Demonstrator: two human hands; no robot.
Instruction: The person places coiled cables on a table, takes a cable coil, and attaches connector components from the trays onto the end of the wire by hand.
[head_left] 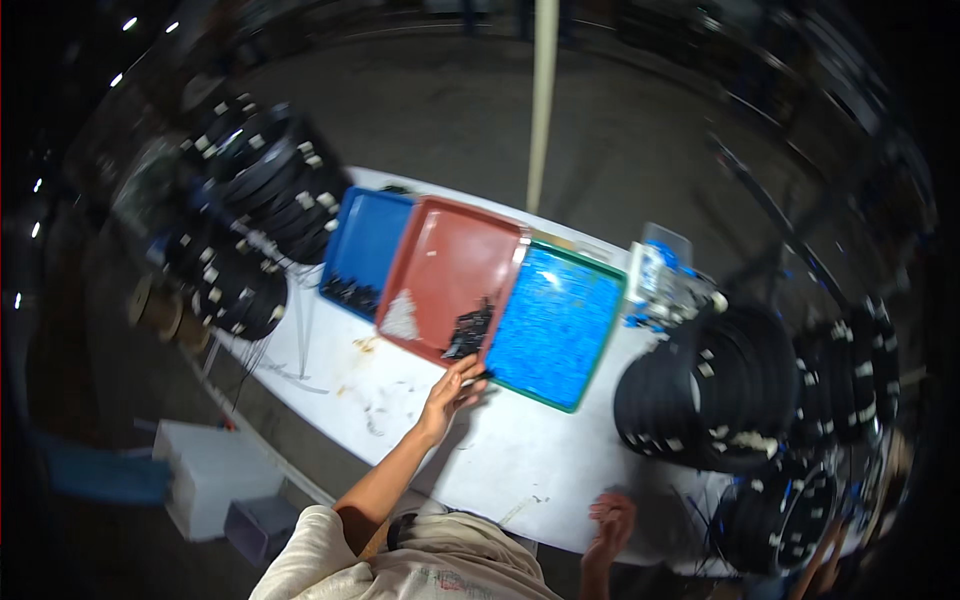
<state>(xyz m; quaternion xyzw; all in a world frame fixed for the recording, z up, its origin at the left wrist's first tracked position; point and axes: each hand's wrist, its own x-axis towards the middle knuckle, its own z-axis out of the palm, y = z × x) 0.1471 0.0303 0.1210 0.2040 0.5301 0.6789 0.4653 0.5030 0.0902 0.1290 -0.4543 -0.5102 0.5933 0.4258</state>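
Observation:
My left hand (454, 396) is at the near edge of a red tray (440, 235), fingers brought together around what looks like a small black piece (486, 376). Just beyond the fingers lies a heap of small black pieces (469, 328) in that tray. A pile of small white pieces (400, 318) sits in its near left corner. To the right, a green tray (574, 408) is filled with slender bright blue pieces (556, 325). My right hand (612, 522) hangs over the table's near edge, away from the trays; motion blur hides its fingers.
A blue tray (368, 235) with dark pieces stands left on the white table (490, 470). Coils of black tubing with white tags (275, 180) flank it, with more coils (715, 385) at right. A clear container (667, 245) stands at back right. Grey bins (215, 480) are lower left.

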